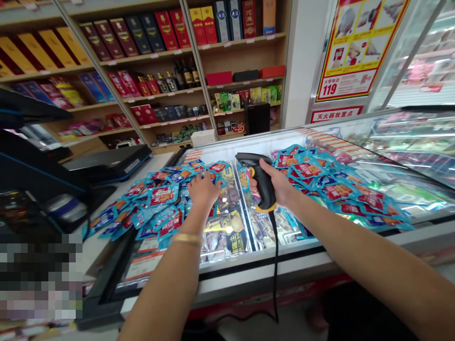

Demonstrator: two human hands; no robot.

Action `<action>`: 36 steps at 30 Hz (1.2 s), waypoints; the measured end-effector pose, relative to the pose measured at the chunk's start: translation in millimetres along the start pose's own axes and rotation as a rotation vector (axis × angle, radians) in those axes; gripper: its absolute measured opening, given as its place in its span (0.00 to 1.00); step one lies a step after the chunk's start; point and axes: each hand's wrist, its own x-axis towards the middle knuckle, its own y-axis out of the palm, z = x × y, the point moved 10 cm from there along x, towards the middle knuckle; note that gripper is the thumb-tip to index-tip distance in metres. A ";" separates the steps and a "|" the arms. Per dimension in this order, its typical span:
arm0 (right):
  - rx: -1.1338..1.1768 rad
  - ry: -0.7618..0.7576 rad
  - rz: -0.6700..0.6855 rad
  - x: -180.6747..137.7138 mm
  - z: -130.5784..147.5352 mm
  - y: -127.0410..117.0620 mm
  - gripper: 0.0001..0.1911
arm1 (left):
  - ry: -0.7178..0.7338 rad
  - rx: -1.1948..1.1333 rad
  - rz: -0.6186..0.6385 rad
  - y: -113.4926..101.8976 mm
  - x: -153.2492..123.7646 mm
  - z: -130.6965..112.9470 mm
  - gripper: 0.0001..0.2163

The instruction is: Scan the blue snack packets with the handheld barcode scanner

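A black handheld scanner (pixel 266 187) with yellow trim is gripped in a person's right hand (pixel 280 183), the fingers wrapped around its handle, above a chest freezer (pixel 245 278) and between two heaps of snack packets. Its body is smooth, rounded plastic, the broad head tipped toward the left, and a thin black cord (pixel 276 270) hangs from the base of the grip down past the freezer's pale front edge.

The left hand (pixel 204 188) rests at the inner edge of the left heap of packets (pixel 161 195), fingers curled downward; whether they pinch a packet cannot be told. A gold-toned bangle (pixel 187 238) circles that wrist. The right heap of packets (pixel 337 189) spreads beyond the scanner. The packets in both are flat, glossy and crinkled, light blue at the edges with red or dark blue panels; their print is too small to read.

Under the hands, frozen goods (pixel 231 232) in shiny bags show within the freezer, one bag black and yellow with bold Chinese characters. Behind, wooden shelves (pixel 245 56) carry upright red, navy and yellow boxes and dark glass bottles (pixel 187 75). A yellow-and-red poster (pixel 355 52) reads "119"; a red-bordered sign (pixel 336 115) below reads "灭火器放置点".
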 end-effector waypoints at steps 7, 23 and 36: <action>-0.038 0.006 -0.048 -9.2 -6.7 -17.4 0.21 | -0.053 -0.195 -0.004 -7.9 -1.7 4.5 0.19; -0.062 0.008 -0.049 -9.7 -7.8 -16.1 0.19 | -0.379 -1.475 0.338 52.0 -32.0 -27.4 0.04; -0.057 0.038 -0.053 -10.2 -10.9 -14.8 0.19 | -0.325 -1.356 0.295 53.9 -30.2 -26.5 0.09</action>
